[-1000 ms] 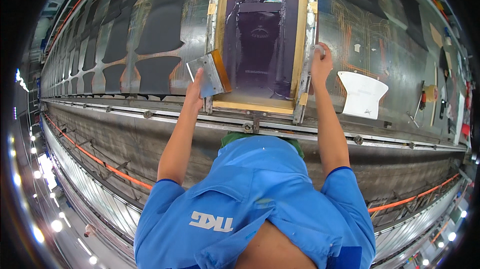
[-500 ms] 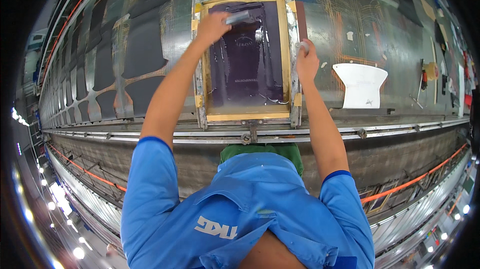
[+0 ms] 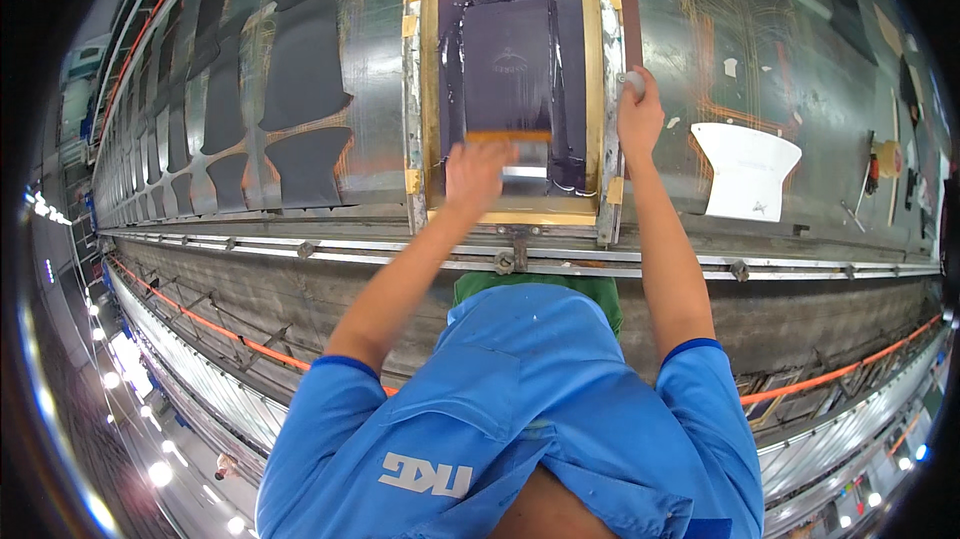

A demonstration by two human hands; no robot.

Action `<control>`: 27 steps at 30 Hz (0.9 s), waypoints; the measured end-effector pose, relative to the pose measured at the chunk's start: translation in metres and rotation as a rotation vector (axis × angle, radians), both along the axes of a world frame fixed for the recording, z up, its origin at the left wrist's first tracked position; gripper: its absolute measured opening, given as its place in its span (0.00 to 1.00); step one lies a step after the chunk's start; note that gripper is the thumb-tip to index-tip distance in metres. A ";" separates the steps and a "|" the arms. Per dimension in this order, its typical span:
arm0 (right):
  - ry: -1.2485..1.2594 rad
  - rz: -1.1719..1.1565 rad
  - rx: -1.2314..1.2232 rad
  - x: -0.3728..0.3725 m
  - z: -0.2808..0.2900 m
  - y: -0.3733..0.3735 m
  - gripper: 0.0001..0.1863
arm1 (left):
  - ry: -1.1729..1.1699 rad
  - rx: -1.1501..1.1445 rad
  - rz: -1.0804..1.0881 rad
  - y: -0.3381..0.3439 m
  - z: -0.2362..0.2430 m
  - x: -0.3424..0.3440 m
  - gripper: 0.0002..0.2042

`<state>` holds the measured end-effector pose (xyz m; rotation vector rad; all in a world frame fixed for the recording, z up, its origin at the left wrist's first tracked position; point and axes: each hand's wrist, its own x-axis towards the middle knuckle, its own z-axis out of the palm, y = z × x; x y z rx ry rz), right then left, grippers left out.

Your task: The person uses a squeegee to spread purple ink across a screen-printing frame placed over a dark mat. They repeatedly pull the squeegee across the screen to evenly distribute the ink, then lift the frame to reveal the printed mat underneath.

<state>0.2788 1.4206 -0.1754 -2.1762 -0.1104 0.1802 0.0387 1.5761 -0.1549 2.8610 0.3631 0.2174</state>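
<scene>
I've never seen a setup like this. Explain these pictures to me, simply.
There is no machine arm here: you are looking at a person's two bare hands. All the pictures come from one wide fisheye camera worn on the person's head, looking down, so straight edges bend near the rim.

The left hand, a little blurred, holds a flat metal scraper with an orange edge. It is over the dark purple area inside a rectangular frame. The right hand has its fingers at a pale round knob beside the frame's right side; how firmly, I cannot tell.

Under it all is a long grey table. Dark flat pieces lie to the left, and a white shaped panel to the right.
</scene>
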 end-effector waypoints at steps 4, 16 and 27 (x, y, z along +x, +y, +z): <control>-0.026 -0.003 0.011 0.001 0.001 -0.008 0.18 | -0.039 -0.082 0.005 -0.033 0.006 -0.031 0.18; -0.044 -0.017 0.024 0.012 -0.013 0.010 0.18 | 0.191 -0.022 0.089 0.209 0.021 0.250 0.15; -0.087 -0.019 0.010 0.018 -0.031 0.008 0.18 | 0.222 0.058 0.049 0.095 -0.001 0.148 0.19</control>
